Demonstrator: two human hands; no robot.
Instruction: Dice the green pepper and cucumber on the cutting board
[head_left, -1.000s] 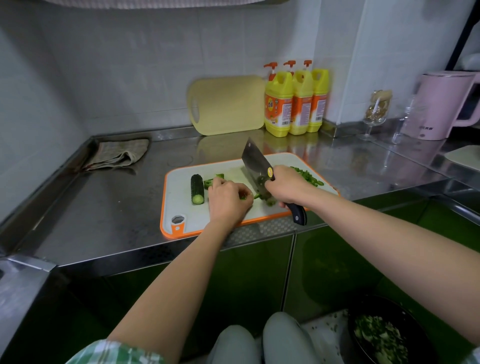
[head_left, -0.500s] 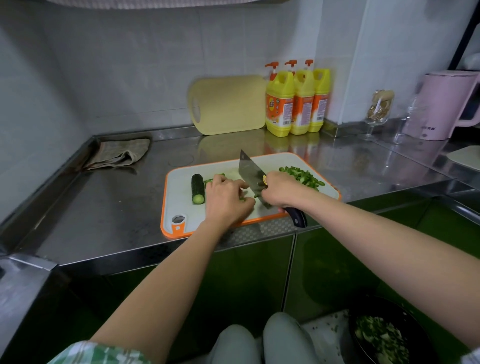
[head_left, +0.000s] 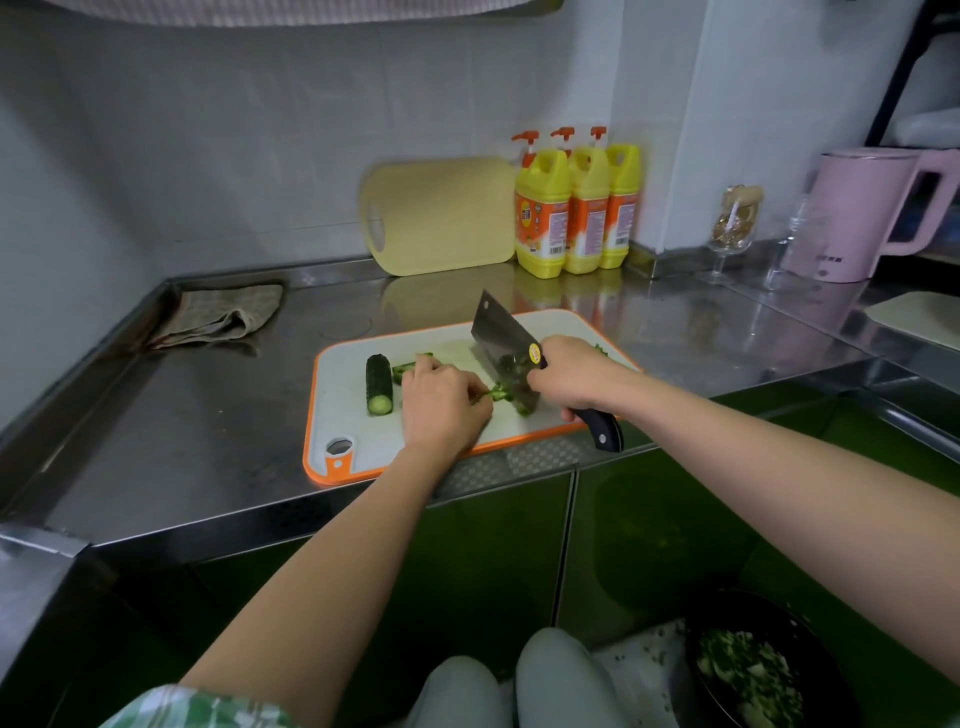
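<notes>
**Cleaver raised above the pepper strips**

Shows the cleaver (head_left: 501, 351) lifted off the cutting board (head_left: 348, 421), against half a second ago, when the blade edge sat low on the board close to the left fingers. Keeps both hands and the board in nearly the same places as before.

Right hand (head_left: 576, 374): wraps the fingers round the dark cleaver handle, close behind the blade, with the handle end sticking out past the near edge of the board. Holds the blade tilted, far corner up and away, lower corner just above the board. Carries green bits stuck to the lower part of the blade face.

Left hand (head_left: 444, 405): pins the green pepper strips (head_left: 491, 393) to the board with curled fingers, knuckles turned toward the blade. Leaves the strip ends poking out to the right, just beside the blade edge.

Cucumber piece (head_left: 379, 384): lies on the board just left of the left hand, pale cut end toward the near edge, touched by neither hand.

Surroundings: sets the board at the front edge of the steel bench (head_left: 182, 426). Places a crumpled cloth (head_left: 218, 317) at the far left, a yellow board (head_left: 441, 215) leaning on the back wall, three yellow bottles (head_left: 571, 208) beside it, then a stemmed glass (head_left: 735, 223) and a pink kettle (head_left: 857, 213) further right. Shows a black bowl (head_left: 701, 623) of chopped greens low at the right, below bench level.
</notes>
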